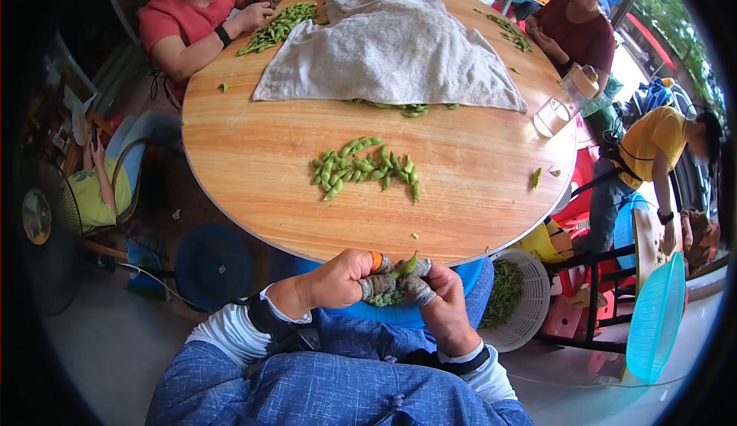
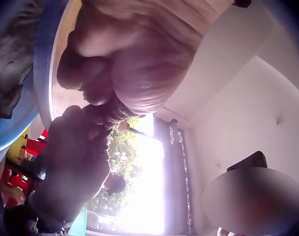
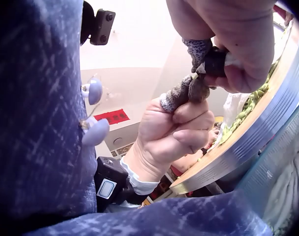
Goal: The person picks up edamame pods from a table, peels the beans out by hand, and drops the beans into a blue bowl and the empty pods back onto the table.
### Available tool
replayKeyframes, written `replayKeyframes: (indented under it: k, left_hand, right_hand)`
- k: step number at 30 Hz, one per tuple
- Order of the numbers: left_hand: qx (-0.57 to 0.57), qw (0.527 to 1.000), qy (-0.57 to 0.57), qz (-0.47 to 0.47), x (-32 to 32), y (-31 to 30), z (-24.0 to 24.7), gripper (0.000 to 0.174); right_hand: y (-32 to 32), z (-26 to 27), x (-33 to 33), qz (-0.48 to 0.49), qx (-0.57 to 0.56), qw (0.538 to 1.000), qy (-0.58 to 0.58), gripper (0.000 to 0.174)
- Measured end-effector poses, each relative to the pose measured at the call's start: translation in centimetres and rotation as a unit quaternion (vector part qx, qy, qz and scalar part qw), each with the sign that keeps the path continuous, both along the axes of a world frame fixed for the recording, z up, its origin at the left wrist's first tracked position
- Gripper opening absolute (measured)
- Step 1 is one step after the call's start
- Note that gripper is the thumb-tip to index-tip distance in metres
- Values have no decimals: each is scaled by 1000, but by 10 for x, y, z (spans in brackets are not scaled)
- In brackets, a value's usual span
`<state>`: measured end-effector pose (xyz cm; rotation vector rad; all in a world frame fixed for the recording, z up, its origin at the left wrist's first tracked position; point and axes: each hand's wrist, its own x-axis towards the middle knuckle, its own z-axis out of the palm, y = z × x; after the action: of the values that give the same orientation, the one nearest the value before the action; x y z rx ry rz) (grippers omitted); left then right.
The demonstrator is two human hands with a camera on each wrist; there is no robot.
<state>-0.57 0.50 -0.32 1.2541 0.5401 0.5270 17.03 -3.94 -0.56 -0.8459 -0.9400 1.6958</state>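
Note:
Both my hands meet in front of my lap, just off the near edge of the round wooden table. My left hand and right hand pinch a green soybean pod between thumbs and fingers. Grey knitted covers wrap several fingertips, with an orange band on one left finger. In the right wrist view the covered tips of the left hand and right hand come together. The left wrist view shows mostly the backlit left hand. Below them sits a blue basin with green contents.
A small pile of pods lies ahead on the table. Behind it a grey towel covers more pods. A clear jar stands right. A white basket of pods is on the floor. Other people sit around the table.

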Motion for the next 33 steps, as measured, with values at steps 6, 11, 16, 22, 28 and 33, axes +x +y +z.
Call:
replayKeyframes:
  k: [6,11,16,22,28,33]
  left_hand:
    - [102,993,54,25,6,2,3,18]
    - [442,835,309,105,5,-8,12,40]
    - [544,786,264,127,7,-10,4,44]
    - [414,882,137,177,14,-9,-18,39]
    - [491,822,228,174,11,-14,-6,31]
    - [373,903,106,183,15,-11,-12,20]
  right_hand:
    - [7,-4,-5,-23,-38,998,-36,17]
    - [9,-5,0,-28,-58,998,-1,15]
    - [6,1,-1,-49,-12,999,3,15]
    - [4,0,-1,-54,53,996,-37,15]
    - [4,0,1,-43,23,998,-24,15]
    - [5,0,-1,-52,74,994,-67,16]
